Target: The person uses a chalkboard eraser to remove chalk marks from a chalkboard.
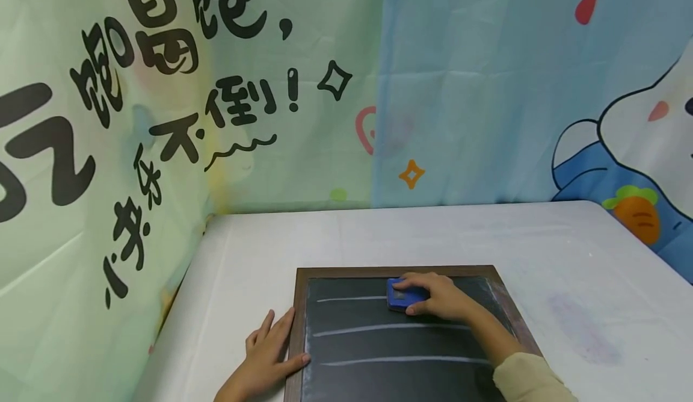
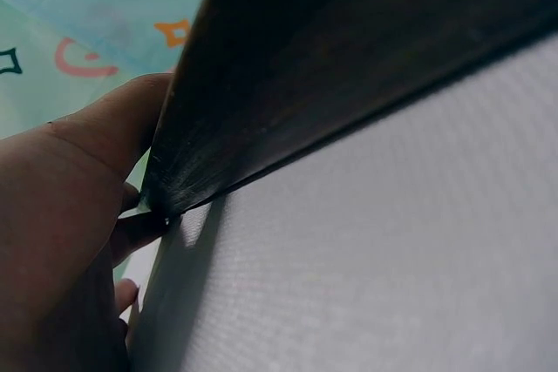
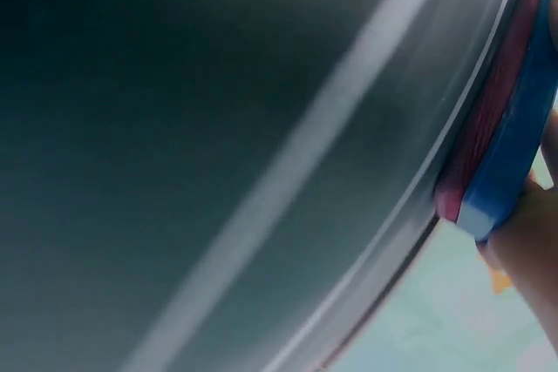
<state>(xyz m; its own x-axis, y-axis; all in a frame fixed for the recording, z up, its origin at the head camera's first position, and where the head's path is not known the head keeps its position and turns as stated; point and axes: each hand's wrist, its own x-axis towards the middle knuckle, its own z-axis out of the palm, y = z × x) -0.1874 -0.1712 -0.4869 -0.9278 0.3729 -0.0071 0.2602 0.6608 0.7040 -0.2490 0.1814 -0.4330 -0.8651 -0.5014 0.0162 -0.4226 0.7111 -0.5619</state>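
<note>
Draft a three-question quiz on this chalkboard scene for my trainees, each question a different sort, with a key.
1. True or false: the left hand touches the brown frame of the board.
2. How many chalk lines show in the head view?
3. In the head view, which line does the blue eraser in the right hand meet?
A) the nearest to the person
B) the middle one
C) the farthest from the person

Key: 1. True; 2. Three; 3. C
</note>
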